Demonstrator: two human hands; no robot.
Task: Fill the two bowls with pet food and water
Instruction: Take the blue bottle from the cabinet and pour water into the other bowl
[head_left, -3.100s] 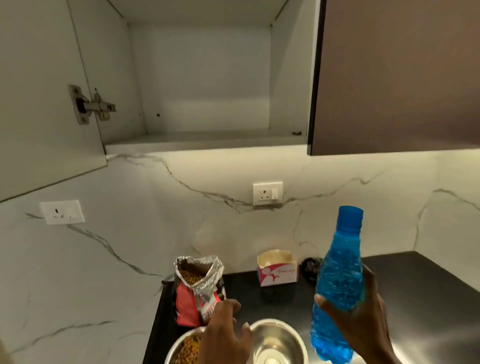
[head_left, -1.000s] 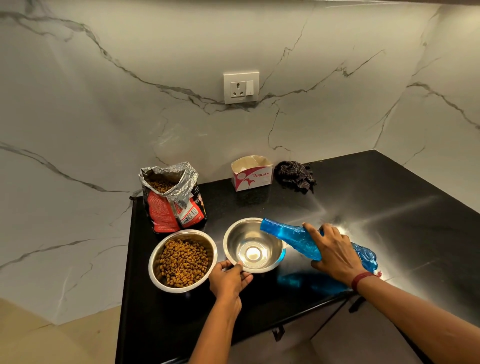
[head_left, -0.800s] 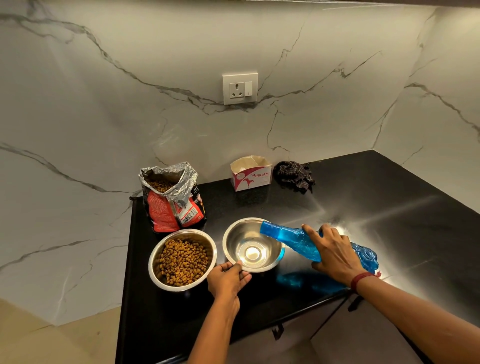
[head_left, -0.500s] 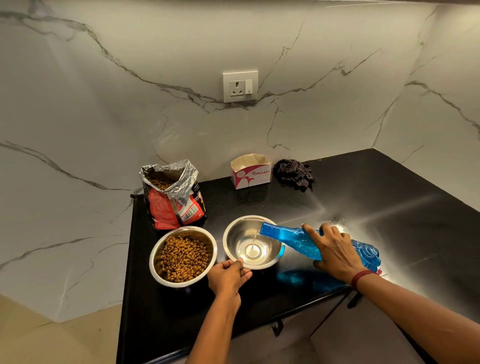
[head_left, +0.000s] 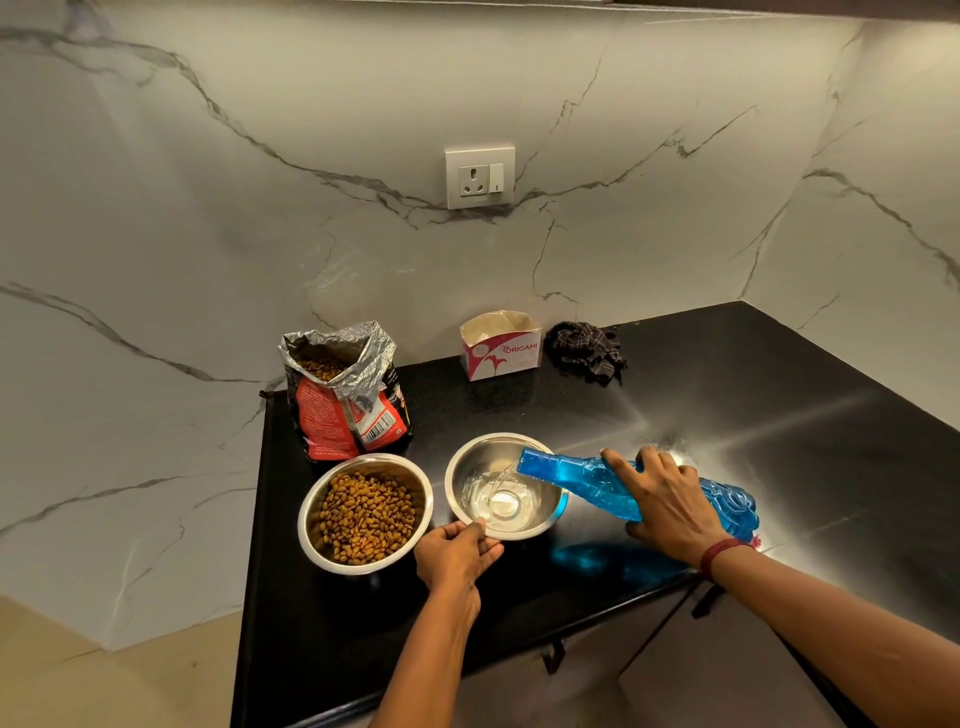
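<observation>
Black countertop (head_left: 779, 415) against a marble-patterned wall (head_left: 208, 234). Two steel bowls stand side by side near the front edge, just apart. The left bowl (head_left: 363, 458) is well filled with brown kibble (head_left: 366, 517). The right bowl (head_left: 480, 457) holds a shallow pool of water (head_left: 498, 501) at its bottom. The left hand (head_left: 457, 553) grips the near rim of the right bowl, thumb on top of the rim and fingers curled beneath. The right hand (head_left: 667, 506) is wrapped over the middle of a blue plastic bottle (head_left: 571, 478), which is tilted almost level, its open mouth above the bowl's right rim and its base pointing right. A thin stream (head_left: 501, 475) runs from the mouth into the bowl. Whether the bottle's base touches the counter cannot be told. A red thread band (head_left: 719, 551) sits on the right wrist. Behind the left bowl stands an opened red pet food bag (head_left: 345, 400), foil top folded back, kibble showing inside. At the wall: an open cardboard box (head_left: 501, 345) and, beside it, a crumpled dark cloth (head_left: 589, 351). A wall socket (head_left: 480, 176) is above
</observation>
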